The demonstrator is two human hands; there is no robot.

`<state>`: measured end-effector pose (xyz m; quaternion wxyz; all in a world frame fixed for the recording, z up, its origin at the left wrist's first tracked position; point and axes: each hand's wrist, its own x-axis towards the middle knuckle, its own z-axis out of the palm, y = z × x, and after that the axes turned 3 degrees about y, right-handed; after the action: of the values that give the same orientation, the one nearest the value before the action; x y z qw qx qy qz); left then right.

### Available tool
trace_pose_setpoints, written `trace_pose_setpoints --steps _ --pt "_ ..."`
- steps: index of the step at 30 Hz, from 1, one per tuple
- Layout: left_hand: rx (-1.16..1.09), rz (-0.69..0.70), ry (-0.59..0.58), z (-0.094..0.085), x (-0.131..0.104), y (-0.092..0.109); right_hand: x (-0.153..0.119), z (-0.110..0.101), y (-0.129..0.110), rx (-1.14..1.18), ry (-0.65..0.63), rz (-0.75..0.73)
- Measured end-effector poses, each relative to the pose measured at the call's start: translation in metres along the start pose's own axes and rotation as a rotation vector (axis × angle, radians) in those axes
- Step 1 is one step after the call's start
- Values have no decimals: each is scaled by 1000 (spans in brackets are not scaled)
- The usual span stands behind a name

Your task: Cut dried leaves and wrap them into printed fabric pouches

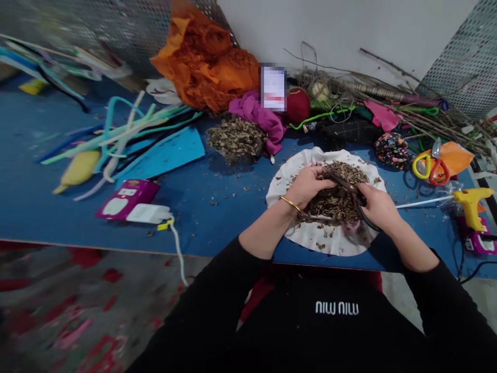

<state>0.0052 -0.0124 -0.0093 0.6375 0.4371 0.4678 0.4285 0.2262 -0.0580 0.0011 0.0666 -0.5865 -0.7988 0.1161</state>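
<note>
My right hand (378, 207) grips a pair of dark-handled scissors (344, 182), whose blades point up and left toward my other hand. A black handle loop shows below my right fingers. My left hand (309, 185), with a gold bangle at the wrist, is closed in a pinch near the blade tips; what it pinches is hard to make out. Beneath both hands lies a heap of brown dried plant bits (330, 206). The heap rests on a round white cloth (283, 181) with a wavy edge, and loose bits are scattered over it.
A dried brown clump (236, 139) sits beyond the cloth, near purple fabric (258, 116) and crumpled orange material (209, 67). To the right are yellow-and-red-handled scissors (430, 165) and a yellow glue gun (471, 204). Pipe cleaners (128, 129) and a purple box (130, 197) lie left.
</note>
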Motion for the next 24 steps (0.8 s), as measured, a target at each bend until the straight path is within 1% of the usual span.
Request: trace_pose_setpoints --steps 9,16,20,24 --pt "-15 -33 -15 -1 -1 4 1 2 6 26 14 -12" --pt "10 4 -5 -3 -1 6 -1 -2 5 92 23 -36" --pt "23 49 -24 -2 0 3 -2 -3 1 93 75 -32" --pt "65 21 -21 -2 0 1 -1 -2 2 84 43 -24"
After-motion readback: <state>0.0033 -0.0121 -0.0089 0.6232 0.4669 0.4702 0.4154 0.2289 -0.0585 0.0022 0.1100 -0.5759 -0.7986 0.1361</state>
